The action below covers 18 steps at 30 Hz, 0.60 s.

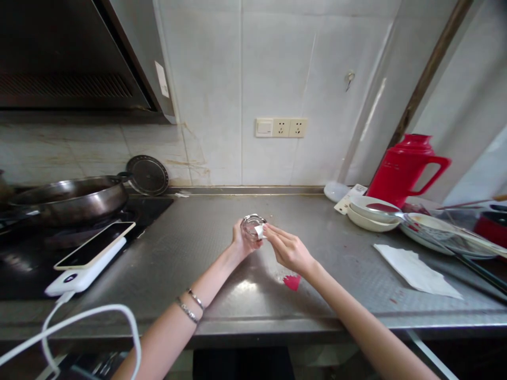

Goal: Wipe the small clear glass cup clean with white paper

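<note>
My left hand point(242, 240) is wrapped round a small clear glass vessel point(250, 224), tilted so that its round rim faces me. It could be a cup or a jar; I cannot tell which. Between the fingertips of my right hand point(288, 247) is pinched a small white piece of paper point(259, 230), at the near right side of the glass rim. Both hands are above the metal countertop point(206, 221). A red scrap with a jagged edge point(292, 282) lies on the counter below my right hand.
To the left, a pan point(75, 200) sits on the stove, near a phone point(97, 245) on a white power bank point(85, 272) with a cable point(91, 309). Rightward are a folded tissue point(415, 269), stacked bowls point(372, 219) and a red thermos point(400, 169).
</note>
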Each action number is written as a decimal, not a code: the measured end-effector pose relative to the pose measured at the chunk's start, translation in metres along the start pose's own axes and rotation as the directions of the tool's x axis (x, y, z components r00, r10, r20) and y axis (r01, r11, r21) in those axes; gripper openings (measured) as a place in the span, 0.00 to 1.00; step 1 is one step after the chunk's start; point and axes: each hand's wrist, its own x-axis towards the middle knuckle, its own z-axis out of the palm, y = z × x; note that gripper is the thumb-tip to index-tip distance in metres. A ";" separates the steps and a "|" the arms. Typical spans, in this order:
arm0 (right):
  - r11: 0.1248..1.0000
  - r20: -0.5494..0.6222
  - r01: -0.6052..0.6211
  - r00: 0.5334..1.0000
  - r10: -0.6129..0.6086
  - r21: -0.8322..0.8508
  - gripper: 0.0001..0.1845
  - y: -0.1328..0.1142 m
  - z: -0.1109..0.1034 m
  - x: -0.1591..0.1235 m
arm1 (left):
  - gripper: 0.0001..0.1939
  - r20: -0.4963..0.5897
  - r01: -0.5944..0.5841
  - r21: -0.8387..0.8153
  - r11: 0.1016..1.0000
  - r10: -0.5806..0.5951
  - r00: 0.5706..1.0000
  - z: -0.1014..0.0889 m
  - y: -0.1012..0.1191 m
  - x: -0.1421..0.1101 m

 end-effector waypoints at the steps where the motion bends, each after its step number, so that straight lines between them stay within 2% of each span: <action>1: 0.999 -0.006 -0.037 0.999 0.037 -0.012 0.25 -0.001 0.002 0.001 | 0.20 0.001 -0.028 0.028 0.999 0.028 1.000 0.001 0.000 -0.001; 5: 0.986 -0.060 -0.169 0.984 0.169 0.002 0.22 -0.005 0.009 0.006 | 0.19 0.002 -0.101 0.069 0.992 0.101 0.995 0.005 -0.001 -0.004; 7: 0.962 -0.097 -0.265 0.958 0.270 0.064 0.19 -0.005 0.011 0.009 | 0.20 0.026 -0.129 0.086 0.988 0.128 0.991 0.006 -0.001 -0.005; 9: 0.902 -0.156 -0.410 0.890 0.428 0.131 0.16 -0.002 0.011 0.013 | 0.23 0.059 -0.127 0.113 0.985 0.121 0.991 0.007 0.000 -0.007; 11: 0.818 -0.227 -0.548 0.786 0.575 0.173 0.15 0.005 0.008 0.016 | 0.25 0.065 -0.108 0.137 0.985 0.100 0.993 0.008 0.002 -0.009; 12: 0.785 -0.253 -0.592 0.744 0.619 0.182 0.15 0.009 0.006 0.017 | 0.25 0.056 -0.096 0.139 0.986 0.089 0.994 0.008 0.003 -0.009; 13: 0.770 -0.265 -0.611 0.723 0.637 0.185 0.15 0.012 0.004 0.019 | 0.25 0.045 -0.085 0.135 0.987 0.079 0.996 0.008 0.003 -0.009; 15: 0.780 -0.251 -0.596 0.739 0.625 0.189 0.15 0.018 0.002 0.022 | 0.25 0.037 -0.067 0.120 0.990 0.063 0.997 0.008 0.003 -0.008; 18: 0.808 -0.144 -0.546 0.801 0.581 0.224 0.15 0.020 0.003 0.029 | 0.25 0.056 -0.001 0.095 0.995 -0.004 0.998 0.007 0.002 -0.005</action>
